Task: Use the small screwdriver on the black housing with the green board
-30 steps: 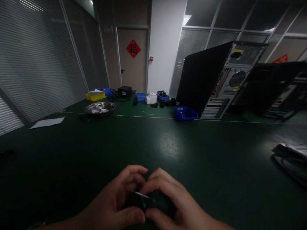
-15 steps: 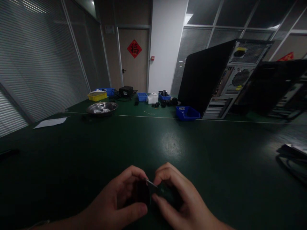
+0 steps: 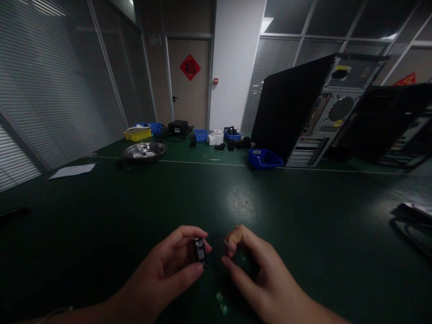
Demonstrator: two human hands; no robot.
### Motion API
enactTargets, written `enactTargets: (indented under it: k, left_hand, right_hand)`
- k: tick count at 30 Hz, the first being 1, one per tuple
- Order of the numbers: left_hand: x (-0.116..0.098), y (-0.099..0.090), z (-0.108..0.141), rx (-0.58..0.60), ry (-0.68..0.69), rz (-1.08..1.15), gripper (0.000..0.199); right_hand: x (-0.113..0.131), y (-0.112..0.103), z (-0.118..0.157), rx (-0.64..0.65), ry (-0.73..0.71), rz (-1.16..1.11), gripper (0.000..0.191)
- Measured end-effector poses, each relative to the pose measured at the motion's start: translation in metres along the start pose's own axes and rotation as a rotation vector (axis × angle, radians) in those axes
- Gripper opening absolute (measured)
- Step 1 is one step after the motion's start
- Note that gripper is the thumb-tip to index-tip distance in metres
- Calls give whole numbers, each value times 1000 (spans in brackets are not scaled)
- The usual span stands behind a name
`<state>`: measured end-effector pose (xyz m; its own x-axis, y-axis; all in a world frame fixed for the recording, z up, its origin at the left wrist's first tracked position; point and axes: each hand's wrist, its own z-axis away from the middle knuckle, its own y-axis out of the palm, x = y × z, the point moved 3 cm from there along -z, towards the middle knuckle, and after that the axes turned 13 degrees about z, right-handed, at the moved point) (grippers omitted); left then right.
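Low in the middle of the view, my left hand [image 3: 175,261] grips a small black rectangular part [image 3: 200,253] between thumb and fingers; its near side shows grey details too small to make out. A short way to the right, my right hand [image 3: 256,270] pinches a thin flat piece [image 3: 229,246], seen almost edge-on and blurred. The two pieces are apart. Below and between the hands, a small greenish shiny piece [image 3: 222,303] lies on the green table [image 3: 162,193].
A metal bowl [image 3: 144,152] with small white items stands at the back left, near a sheet of paper [image 3: 72,171]. Farther right are a blue bin [image 3: 265,159] and a black computer tower [image 3: 293,108]. Cables [image 3: 410,229] lie at the right edge.
My hands have moved apart, and the thin piece in my right hand has come away from the black part in my left. The greenish piece on the table now shows.
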<state>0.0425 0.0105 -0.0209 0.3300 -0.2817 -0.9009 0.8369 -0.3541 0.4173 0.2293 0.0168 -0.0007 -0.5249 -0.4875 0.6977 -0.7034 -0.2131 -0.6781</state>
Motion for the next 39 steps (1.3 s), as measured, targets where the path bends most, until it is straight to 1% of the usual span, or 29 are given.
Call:
enactTargets:
  k: [2, 5, 8, 9, 11, 14, 17, 19, 22, 24, 26, 28, 34, 39]
  left_hand:
    - [0, -2, -1, -26, 8, 2, 33]
    - [-1, -3, -1, -59, 27, -14, 33]
    - [-2, -2, 0, -64, 33, 10, 31]
    - [-3, -1, 0, -62, 33, 20, 30]
    - [-3, 0, 1, -54, 32, 34, 30]
    - [-3, 0, 1, -44, 44, 41, 29]
    - [-1, -2, 0, -45, 37, 37, 30]
    - [-1, -4, -2, -44, 30, 20, 31]
    - [0, -3, -4, -44, 13, -2, 32]
    - [0, 1, -4, -8, -9, 25, 31]
    - [1, 5, -3, 51, -30, 65, 31]
    - [2, 6, -1, 77, -35, 81, 31]
    - [5, 3, -1, 85, -8, 28, 33]
    - [4, 5, -1, 35, -34, -18, 36]
  right_hand:
    - [3, -2, 0, 127, 8, 24, 13]
    - [10, -8, 0, 285, 19, 59, 28]
    - [16, -15, 1, 364, 40, 75, 44]
    - [17, -16, 1, 381, 41, 78, 46]
    - [17, -16, 1, 394, 44, 86, 43]
    - [14, -13, 0, 361, 32, 106, 32]
    - [11, -7, -2, 275, -11, 92, 30]
    - [10, -5, -3, 163, -44, 54, 24]
    - [11, -6, -1, -48, -98, 0, 17]
    - [12, -8, 1, -126, -136, -16, 17]
    - [14, -8, 2, -140, -169, -22, 18]
    - [14, -7, 2, -133, -190, -22, 19]
    - [11, -3, 1, -119, -217, -19, 19]
    - [12, 1, 2, -113, -235, -25, 15]
